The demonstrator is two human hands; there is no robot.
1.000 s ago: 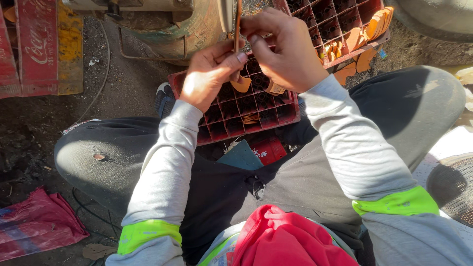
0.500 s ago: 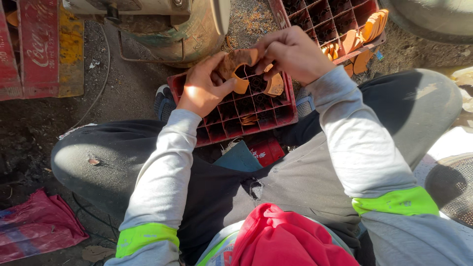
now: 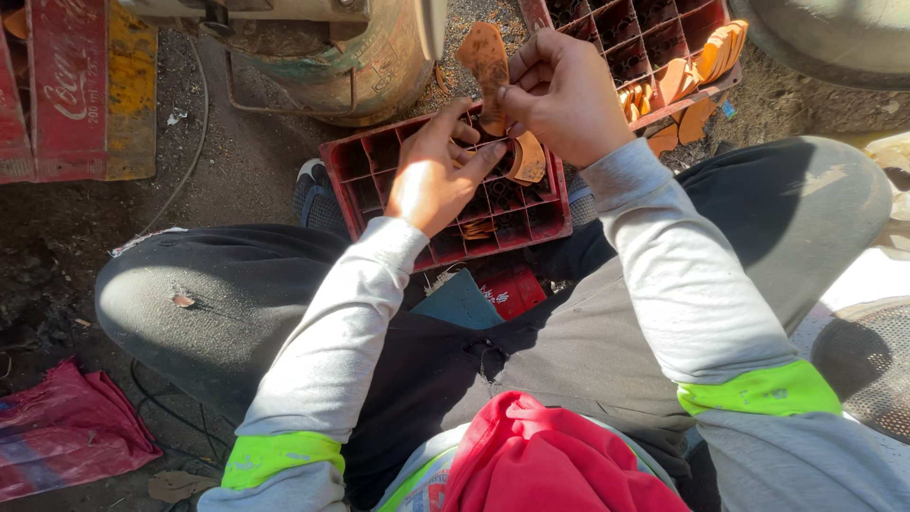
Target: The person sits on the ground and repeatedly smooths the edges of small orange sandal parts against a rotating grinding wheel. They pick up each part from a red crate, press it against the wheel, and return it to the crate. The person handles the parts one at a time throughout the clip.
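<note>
We hold an orange strip (image 3: pixel 485 68) above the red crate (image 3: pixel 379 152) between our knees; its long axis runs nearly upright, upper end toward the drum (image 3: pixel 379 66), lower end down at the crate. Our right hand (image 3: pixel 559 95) pinches it at its lower half, and our left hand (image 3: pixel 431 175) touches its lower end with the fingertips, fingers loose. A curved orange piece (image 3: pixel 528 159) lies in the crate just beside them.
</note>
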